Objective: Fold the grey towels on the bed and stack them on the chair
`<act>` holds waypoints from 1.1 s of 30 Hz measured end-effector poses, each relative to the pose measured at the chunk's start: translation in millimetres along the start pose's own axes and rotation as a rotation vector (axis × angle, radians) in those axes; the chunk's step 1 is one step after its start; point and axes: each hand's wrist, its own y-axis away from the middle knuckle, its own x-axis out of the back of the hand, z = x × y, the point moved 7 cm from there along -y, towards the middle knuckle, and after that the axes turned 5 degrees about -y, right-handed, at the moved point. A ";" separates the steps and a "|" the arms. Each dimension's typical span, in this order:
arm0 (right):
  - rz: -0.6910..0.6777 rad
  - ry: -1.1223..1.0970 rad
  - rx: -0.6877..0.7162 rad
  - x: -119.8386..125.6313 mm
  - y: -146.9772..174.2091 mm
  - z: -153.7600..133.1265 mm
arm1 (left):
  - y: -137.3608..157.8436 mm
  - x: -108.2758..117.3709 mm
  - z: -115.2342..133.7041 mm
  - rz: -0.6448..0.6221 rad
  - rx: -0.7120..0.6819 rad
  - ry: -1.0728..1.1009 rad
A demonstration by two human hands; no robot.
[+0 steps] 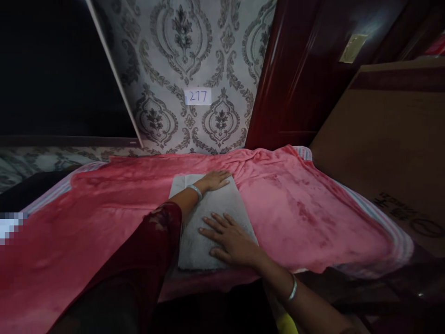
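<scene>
A flat grey piece of folded cloth [205, 218], plush-looking, lies on a pink blanket [295, 208]. Near its far right corner my left hand [217, 180] rests palm down with the fingers stretched out. Closer to me, my right hand [232, 239] lies on the nearer right part of the same cloth, fingers spread. Both hands touch its upper surface and neither grips anything. The left forearm, in a dark red sleeve, crosses over the cloth's left edge and hides some of it.
A striped cloth [399, 239] shows under the blanket's edge. Behind stand a patterned wall with a paper marked 277 [198, 96] and a dark red door [295, 69]. A large dark screen [62, 74] is at left, a cardboard box [389, 139] at right.
</scene>
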 end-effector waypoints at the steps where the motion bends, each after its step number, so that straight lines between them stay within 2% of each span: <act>1: 0.002 0.008 0.001 -0.5 1.1 -0.3 | 6.3 5.1 1.6 0.030 0.028 -0.034; 4: 0.010 0.037 0.008 -0.8 4.5 -0.2 | 37.5 18.3 10.1 0.087 0.020 -0.062; 9: 0.044 -0.002 0.033 5.0 -7.9 -3.7 | 112.7 14.8 21.6 -0.058 -0.159 0.048; 11: 0.060 -0.014 0.077 4.5 -20.7 -13.0 | 134.8 9.0 15.9 -0.090 -0.157 0.054; 13: 0.049 0.012 0.127 -2.0 -32.6 -24.7 | 145.4 2.7 3.4 -0.085 -0.085 0.051; 18: 0.006 0.119 0.140 -21.0 -41.9 -38.5 | 137.8 -5.8 -25.3 -0.037 0.069 0.039; 27: 0.010 0.141 0.143 -20.1 -39.0 -37.7 | 106.4 -1.9 -70.6 -0.035 0.283 0.017; 30: 0.030 0.148 0.148 -19.6 -40.5 -37.3 | 99.2 -1.3 -78.9 -0.043 0.370 -0.016; 33: 0.024 0.152 0.146 -17.2 -43.1 -36.5 | 97.5 7.2 -76.7 -0.034 0.427 -0.049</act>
